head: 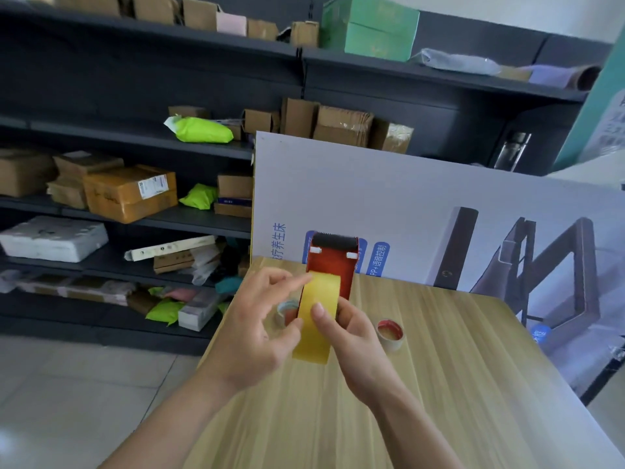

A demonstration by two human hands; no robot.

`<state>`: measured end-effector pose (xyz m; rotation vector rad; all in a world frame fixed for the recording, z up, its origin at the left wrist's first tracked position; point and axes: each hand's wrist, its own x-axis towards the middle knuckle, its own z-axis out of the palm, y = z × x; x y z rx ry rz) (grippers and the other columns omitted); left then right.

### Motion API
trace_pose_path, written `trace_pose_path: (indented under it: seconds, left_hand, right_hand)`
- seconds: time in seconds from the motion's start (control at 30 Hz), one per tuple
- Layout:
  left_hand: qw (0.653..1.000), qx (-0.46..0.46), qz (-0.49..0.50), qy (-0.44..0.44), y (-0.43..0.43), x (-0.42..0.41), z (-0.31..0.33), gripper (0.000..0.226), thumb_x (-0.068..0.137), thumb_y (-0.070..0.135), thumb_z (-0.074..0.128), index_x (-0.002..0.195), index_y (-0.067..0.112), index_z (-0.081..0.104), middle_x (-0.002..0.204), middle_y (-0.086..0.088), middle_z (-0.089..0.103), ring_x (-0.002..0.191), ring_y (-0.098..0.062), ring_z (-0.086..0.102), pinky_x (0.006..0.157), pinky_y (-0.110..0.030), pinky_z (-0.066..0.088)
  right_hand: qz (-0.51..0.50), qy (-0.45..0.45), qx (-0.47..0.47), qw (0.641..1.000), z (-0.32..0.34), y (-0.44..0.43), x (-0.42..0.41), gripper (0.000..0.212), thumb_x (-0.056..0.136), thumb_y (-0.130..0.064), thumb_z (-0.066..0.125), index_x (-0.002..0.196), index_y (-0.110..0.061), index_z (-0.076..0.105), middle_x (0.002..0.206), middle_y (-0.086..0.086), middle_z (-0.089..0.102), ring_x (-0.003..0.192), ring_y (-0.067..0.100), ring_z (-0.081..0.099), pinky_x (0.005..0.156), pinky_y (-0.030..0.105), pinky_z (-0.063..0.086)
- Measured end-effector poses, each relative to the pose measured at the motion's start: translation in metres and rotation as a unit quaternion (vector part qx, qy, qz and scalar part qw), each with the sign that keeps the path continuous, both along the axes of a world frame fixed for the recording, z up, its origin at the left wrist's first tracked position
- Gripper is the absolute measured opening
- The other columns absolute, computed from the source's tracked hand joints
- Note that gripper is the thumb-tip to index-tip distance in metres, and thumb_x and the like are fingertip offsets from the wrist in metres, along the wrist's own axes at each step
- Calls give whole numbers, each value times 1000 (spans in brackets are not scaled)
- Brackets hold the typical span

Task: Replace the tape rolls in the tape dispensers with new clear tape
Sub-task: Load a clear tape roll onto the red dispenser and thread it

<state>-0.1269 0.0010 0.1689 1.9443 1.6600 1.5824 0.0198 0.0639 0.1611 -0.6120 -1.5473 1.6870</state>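
A red tape dispenser [333, 262] with a black toothed front edge is held up above the wooden table [439, 384]. A yellowish roll of tape [316, 319] sits in it, seen edge-on. My right hand [351, 340] grips the dispenser and roll from the right, thumb on the roll's face. My left hand [260, 319] holds the roll's left side, with the index finger stretched to its top edge. A nearly spent tape core [390, 333] with a red inside lies on the table to the right. Another small roll [285, 309] lies behind my left hand, partly hidden.
A large printed board [439, 204] leans upright along the table's far edge. Dark shelving [135, 137] to the left holds cardboard boxes and green parcels. The table's left edge [216, 333] drops to a tiled floor.
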Motion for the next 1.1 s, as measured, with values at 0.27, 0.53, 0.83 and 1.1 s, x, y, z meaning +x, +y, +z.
trace_pose_path:
  seconds: [0.27,0.53,0.83,1.1]
  left_hand:
    - [985,51,10,166,10,-10,20,26,83,38,60,90,19,76,92,8,64,92,-15,56,80,-43,49]
    - [970,39,47,235,10,-1,26,17,92,26,46,80,18,55,84,10,54,88,-12,52,81,-24,38]
    - [974,-12,179,139,39,-23,55,12,95,12,50,83,10,54,98,-2,55,93,-21,52,81,-42,47]
    - [964,-39,211,159,42,-19,66,13,99,20,42,96,12,52,82,2,56,76,-22,56,66,-41,48]
  right_hand:
    - [22,-20,14,999,6,-10,-3,61,83,-55,61,118,-5,57,88,9,69,75,16,68,65,23,54]
    - [38,-31,29,998,11,-16,-3,43,86,-48,59,109,-11,58,81,1,69,73,12,67,64,20,53]
    - [78,-73,28,994,10,-19,4,36,87,-21,65,119,-8,56,100,12,74,91,24,72,79,28,55]
    - [75,-102,32,991,12,-15,6,38,77,-15,59,114,-7,56,87,12,71,79,16,70,71,22,53]
